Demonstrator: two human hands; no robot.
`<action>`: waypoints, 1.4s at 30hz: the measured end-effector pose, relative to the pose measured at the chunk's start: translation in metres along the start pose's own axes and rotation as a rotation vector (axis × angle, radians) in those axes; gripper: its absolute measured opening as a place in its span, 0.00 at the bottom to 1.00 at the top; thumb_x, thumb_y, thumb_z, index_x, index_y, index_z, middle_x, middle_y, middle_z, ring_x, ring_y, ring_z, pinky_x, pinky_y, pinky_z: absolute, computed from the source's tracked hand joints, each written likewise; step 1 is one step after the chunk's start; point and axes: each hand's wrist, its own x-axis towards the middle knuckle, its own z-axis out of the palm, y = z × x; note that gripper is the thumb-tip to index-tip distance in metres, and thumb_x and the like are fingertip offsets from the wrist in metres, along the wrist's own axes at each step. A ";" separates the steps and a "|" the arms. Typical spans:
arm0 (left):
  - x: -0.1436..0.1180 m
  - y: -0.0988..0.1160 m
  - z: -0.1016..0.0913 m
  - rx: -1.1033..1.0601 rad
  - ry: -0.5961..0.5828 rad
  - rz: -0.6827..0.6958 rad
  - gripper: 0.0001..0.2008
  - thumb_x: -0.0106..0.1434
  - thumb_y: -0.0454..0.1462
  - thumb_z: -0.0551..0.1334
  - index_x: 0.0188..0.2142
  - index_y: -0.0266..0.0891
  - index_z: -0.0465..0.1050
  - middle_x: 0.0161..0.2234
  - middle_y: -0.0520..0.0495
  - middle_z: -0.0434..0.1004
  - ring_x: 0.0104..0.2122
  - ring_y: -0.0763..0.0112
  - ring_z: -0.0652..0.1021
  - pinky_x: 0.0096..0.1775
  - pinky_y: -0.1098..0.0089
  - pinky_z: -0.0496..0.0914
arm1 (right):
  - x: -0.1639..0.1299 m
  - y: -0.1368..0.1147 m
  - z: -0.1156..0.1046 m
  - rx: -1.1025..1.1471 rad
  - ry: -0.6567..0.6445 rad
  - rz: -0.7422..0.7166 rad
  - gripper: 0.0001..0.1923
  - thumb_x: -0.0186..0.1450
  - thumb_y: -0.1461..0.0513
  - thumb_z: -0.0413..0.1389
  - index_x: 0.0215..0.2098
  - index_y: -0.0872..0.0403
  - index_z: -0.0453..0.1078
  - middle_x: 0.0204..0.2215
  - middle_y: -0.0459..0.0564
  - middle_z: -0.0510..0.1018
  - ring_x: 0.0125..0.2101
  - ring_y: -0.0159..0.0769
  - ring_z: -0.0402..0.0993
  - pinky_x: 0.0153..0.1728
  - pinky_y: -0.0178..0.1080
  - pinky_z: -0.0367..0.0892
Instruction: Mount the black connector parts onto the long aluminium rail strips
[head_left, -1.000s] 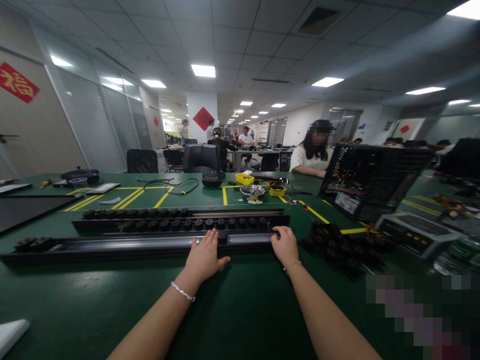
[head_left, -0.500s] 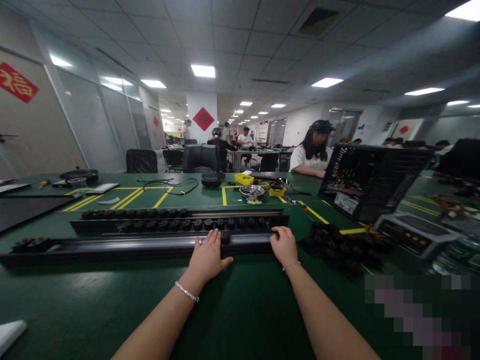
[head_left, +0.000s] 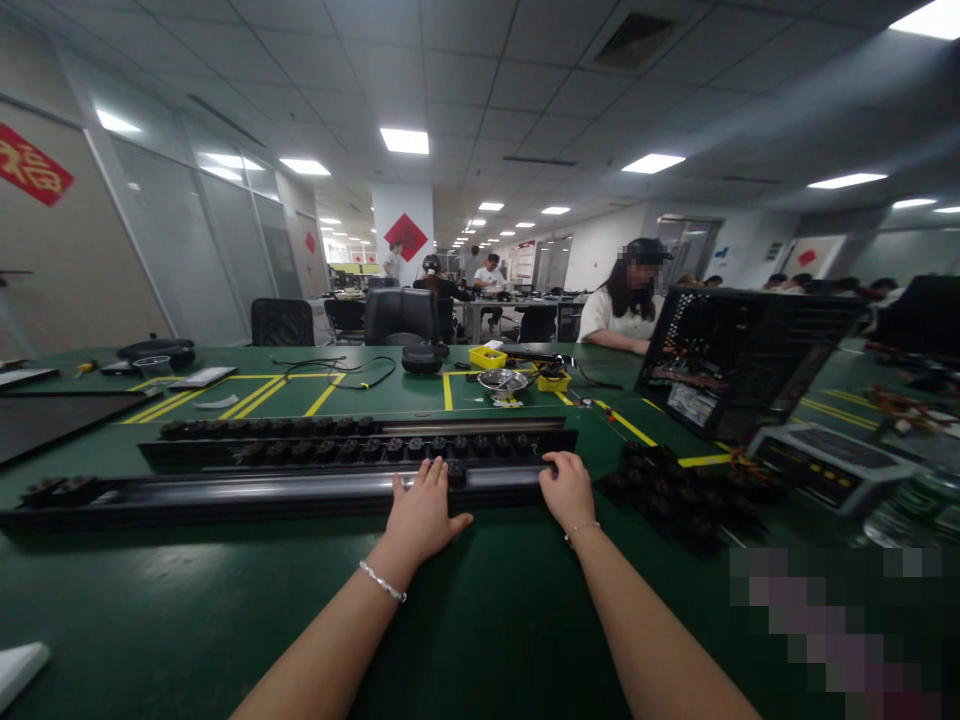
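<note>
The near rail (head_left: 247,490) is a long black channel lying across the green table (head_left: 187,600), directly in front of the person. All positions below are given relative to this rail.

The left hand (head_left: 424,515) lies flat on the rail's near edge, right of the rail's middle, fingers extended and together, grasping nothing. The right hand (head_left: 568,490) rests at the rail's right end, fingers curled over its end; whether it grips the rail cannot be told.

A black roller (head_left: 453,470) sits in the rail between the two hands, just beside the left fingertips. More black rollers (head_left: 64,489) sit at the rail's left end.

A second rail (head_left: 360,445), lined with rollers, lies parallel just behind. A pile of loose black rollers (head_left: 675,490) lies just right of the rail's right end. An open computer case (head_left: 739,355) stands behind that pile.
</note>
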 end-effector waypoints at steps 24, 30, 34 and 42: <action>0.002 0.010 0.001 -0.033 0.047 0.038 0.41 0.55 0.54 0.54 0.61 0.29 0.51 0.63 0.36 0.50 0.63 0.56 0.51 0.60 0.53 0.49 | 0.000 0.001 0.001 -0.013 -0.002 0.002 0.17 0.57 0.64 0.45 0.39 0.55 0.72 0.42 0.54 0.68 0.44 0.41 0.65 0.47 0.42 0.60; 0.004 0.011 0.006 -0.033 0.103 0.069 0.40 0.56 0.53 0.54 0.60 0.27 0.53 0.62 0.34 0.51 0.62 0.56 0.53 0.61 0.58 0.49 | 0.000 0.002 0.002 0.007 0.016 -0.012 0.16 0.57 0.65 0.45 0.38 0.53 0.72 0.42 0.54 0.69 0.43 0.42 0.65 0.46 0.42 0.61; 0.003 0.014 0.008 -0.021 0.119 0.070 0.40 0.56 0.52 0.54 0.60 0.26 0.53 0.62 0.32 0.52 0.62 0.55 0.53 0.60 0.57 0.49 | -0.001 0.002 0.002 0.016 0.025 -0.019 0.16 0.56 0.65 0.46 0.38 0.53 0.72 0.41 0.54 0.69 0.42 0.41 0.66 0.46 0.43 0.61; -0.002 0.014 0.015 -0.003 0.224 0.101 0.32 0.59 0.46 0.53 0.57 0.26 0.57 0.60 0.31 0.56 0.61 0.53 0.55 0.60 0.55 0.49 | 0.000 0.002 0.000 0.012 0.002 -0.030 0.15 0.57 0.65 0.46 0.38 0.55 0.71 0.41 0.54 0.70 0.44 0.41 0.66 0.47 0.42 0.60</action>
